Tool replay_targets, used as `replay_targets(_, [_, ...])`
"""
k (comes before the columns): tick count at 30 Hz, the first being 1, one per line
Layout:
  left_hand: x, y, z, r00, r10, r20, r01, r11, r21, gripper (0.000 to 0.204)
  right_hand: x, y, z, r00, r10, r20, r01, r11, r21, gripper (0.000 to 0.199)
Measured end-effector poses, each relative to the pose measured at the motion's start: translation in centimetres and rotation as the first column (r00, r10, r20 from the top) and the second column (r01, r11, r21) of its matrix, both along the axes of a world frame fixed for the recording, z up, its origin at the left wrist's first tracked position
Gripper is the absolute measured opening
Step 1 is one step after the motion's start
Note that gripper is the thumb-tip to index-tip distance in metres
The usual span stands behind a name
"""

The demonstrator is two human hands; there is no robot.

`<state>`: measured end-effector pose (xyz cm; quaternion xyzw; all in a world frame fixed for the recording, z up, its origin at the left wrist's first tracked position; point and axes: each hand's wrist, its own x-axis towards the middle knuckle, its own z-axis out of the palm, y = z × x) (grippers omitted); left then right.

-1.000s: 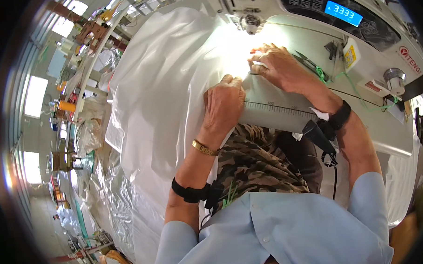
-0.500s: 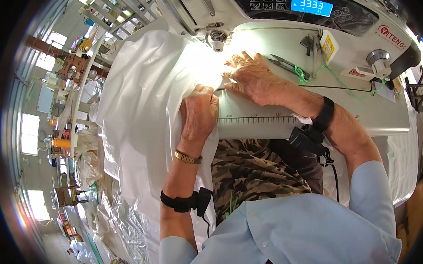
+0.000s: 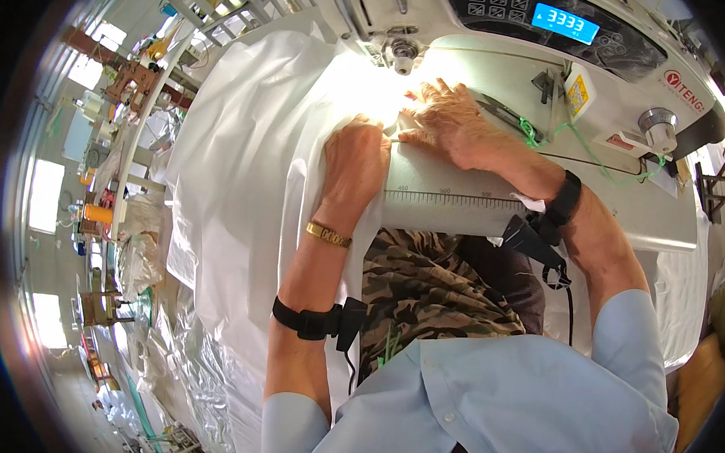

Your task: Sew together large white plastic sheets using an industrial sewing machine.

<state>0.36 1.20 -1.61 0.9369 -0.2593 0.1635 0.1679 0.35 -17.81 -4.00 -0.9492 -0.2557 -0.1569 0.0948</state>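
A large white plastic-looking sheet [image 3: 233, 167] lies in folds across the left part of the sewing machine's bed and hangs toward my lap. My left hand [image 3: 357, 164] is closed on its right edge, just in front of the sewing head. Beside it, my right hand [image 3: 455, 126] bends over the bed, thumb and forefinger at the same edge; strong lamp glare washes out the fingertips. Above and between my hands is the round presser part [image 3: 402, 59] of the sewing machine [image 3: 637, 77]. The needle cannot be made out in the glare.
Dark thread snips [image 3: 498, 110] lie right of my right hand, with green thread [image 3: 587, 143] trailing from them toward a dial [image 3: 658, 124]. A ruler scale [image 3: 449, 197] marks the bed's near edge. At far left are a rack and an orange thread cone [image 3: 97, 213].
Both hands keep close to the sheet's edge and have shifted slightly forward relative to the bed. My right fingers have drawn closer to the left hand. The whole view has tilted a little.
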Motion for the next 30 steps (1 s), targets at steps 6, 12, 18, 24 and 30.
replay_targets(6, [0.4, -0.1, -0.4, 0.999, -0.008, 0.032, 0.009, 1.0, -0.018, 0.01, 0.4, -0.8, -1.4, 0.987, 0.047, 0.151, -0.047, 0.999, -0.002, 0.044])
replay_targets(12, [0.5, -0.2, -0.6, 1.0, -0.014, 0.028, 0.015, 1.0, -0.024, 0.008, 1.3, -0.5, -0.5, 0.993, 0.008, -0.121, -0.019, 0.996, -0.093, 0.052])
replay_targets(18, [0.9, 0.0, -0.4, 1.0, -0.008, 0.016, 0.008, 1.0, 0.017, 0.008, 0.3, 0.4, 1.6, 0.995, -0.019, -0.101, 0.007, 0.993, -0.114, 0.053])
replay_targets(24, [0.5, 0.3, -0.4, 0.999, -0.012, 0.035, 0.012, 1.0, 0.006, 0.013, 0.2, 0.0, 1.4, 0.999, 0.044, -0.02, -0.045, 0.995, -0.087, 0.054])
replay_targets(30, [-2.7, 3.2, 3.8, 0.977, -0.21, 0.024, 0.212, 0.973, -0.087, 0.017, 1.0, -1.6, 0.5, 0.991, 0.133, 0.004, -0.133, 0.991, 0.029, 0.056])
